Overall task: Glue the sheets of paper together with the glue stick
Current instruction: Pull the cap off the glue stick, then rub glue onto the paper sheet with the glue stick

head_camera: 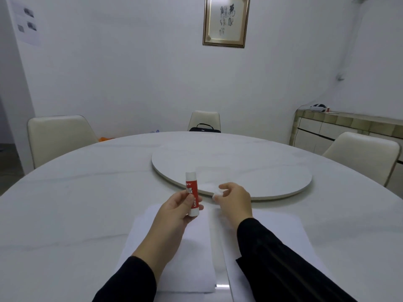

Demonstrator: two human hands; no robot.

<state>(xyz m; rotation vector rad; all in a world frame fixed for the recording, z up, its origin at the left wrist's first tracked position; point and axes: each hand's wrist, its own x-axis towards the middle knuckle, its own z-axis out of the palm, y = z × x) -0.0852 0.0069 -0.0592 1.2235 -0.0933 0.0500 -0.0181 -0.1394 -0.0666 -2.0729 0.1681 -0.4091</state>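
Observation:
My left hand (177,211) holds a red and white glue stick (192,194) upright by its lower half, above the table. My right hand (234,198) is just to its right, fingers pinched on a small white cap (218,192). Two white sheets of paper lie side by side on the table under my arms: the left sheet (185,253) and the right sheet (281,234), with a narrow gap between them.
The round white table (76,203) carries a white turntable (239,168) just beyond my hands. Cream chairs (56,136) stand around it, one with a black bag (204,128) at the far side. A sideboard (340,129) lines the right wall.

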